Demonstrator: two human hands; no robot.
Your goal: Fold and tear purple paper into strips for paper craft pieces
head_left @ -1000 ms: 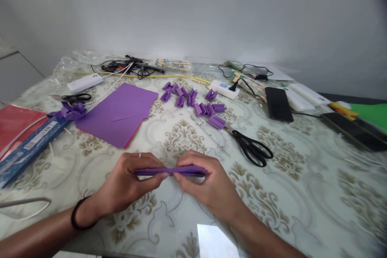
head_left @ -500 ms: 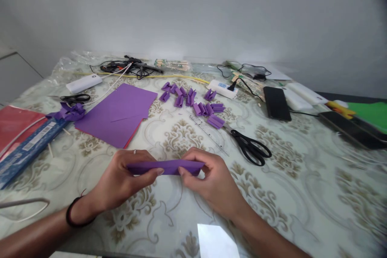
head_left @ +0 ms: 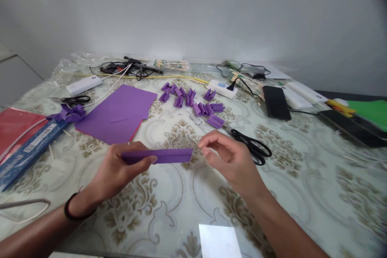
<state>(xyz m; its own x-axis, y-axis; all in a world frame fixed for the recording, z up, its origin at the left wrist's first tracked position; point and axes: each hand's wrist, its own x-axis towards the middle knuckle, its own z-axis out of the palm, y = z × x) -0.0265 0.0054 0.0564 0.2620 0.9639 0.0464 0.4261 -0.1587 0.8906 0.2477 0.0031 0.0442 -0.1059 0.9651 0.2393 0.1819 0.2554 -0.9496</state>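
My left hand (head_left: 125,169) pinches one end of a folded purple paper strip (head_left: 173,155), thumb in front and fingers behind. The strip's other end sticks out freely to the right. My right hand (head_left: 228,155) is apart from the strip, its thumb and fingertips drawn together with nothing visible between them. It hovers over the clear ruler (head_left: 201,124), hiding much of it, close to the black-handled scissors (head_left: 252,145). Several small folded purple pieces (head_left: 190,96) lie beyond my hands. Flat purple sheets (head_left: 117,107) rest at the left, with red paper showing underneath.
Crumpled purple paper (head_left: 71,113), a blue package (head_left: 30,149) and a second pair of scissors (head_left: 75,99) lie at the left. Black cables (head_left: 127,65) and a white power strip (head_left: 222,88) are at the back. A black phone (head_left: 276,102) sits at the right.
My right hand has let go of the strip's right end and moved right and slightly up. My left hand still holds the strip, now slightly higher and further left.
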